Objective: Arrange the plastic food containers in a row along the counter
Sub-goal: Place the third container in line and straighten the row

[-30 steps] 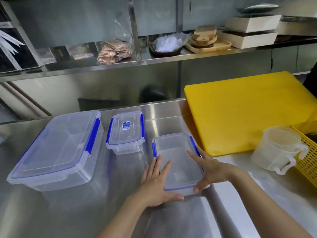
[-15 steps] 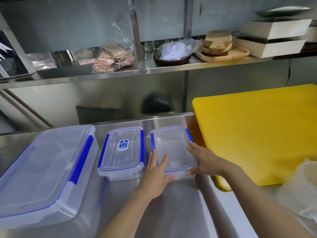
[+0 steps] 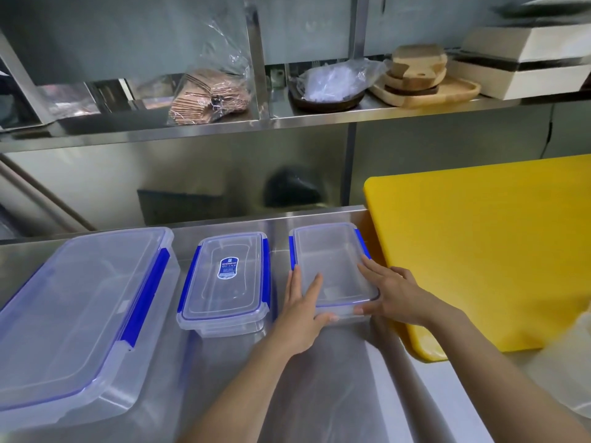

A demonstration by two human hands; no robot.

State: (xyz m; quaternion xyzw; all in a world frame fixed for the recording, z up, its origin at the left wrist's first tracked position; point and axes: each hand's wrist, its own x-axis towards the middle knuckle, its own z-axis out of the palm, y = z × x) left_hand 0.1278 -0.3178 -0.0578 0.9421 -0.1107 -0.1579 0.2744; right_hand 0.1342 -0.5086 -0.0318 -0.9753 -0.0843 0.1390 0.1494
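Observation:
Three clear plastic containers with blue clips stand side by side on the steel counter [image 3: 319, 394]. The large container [image 3: 80, 314] is at the left. A small labelled container [image 3: 227, 279] sits in the middle. The unlabelled small container [image 3: 329, 260] is at the right, close to the back wall. My left hand [image 3: 302, 314] grips its near left corner, fingers flat along the lid edge. My right hand [image 3: 395, 294] holds its near right corner, against the yellow board.
A thick yellow cutting board [image 3: 486, 244] lies right of the containers, touching the right one. A white plastic jug [image 3: 572, 362] is blurred at the far right. A steel shelf [image 3: 287, 123] above holds wooden boards, bagged items and white boxes.
Both hands have slid the unlabelled container away from me toward the back wall, into line with the other two. The view has tilted and moved closer.

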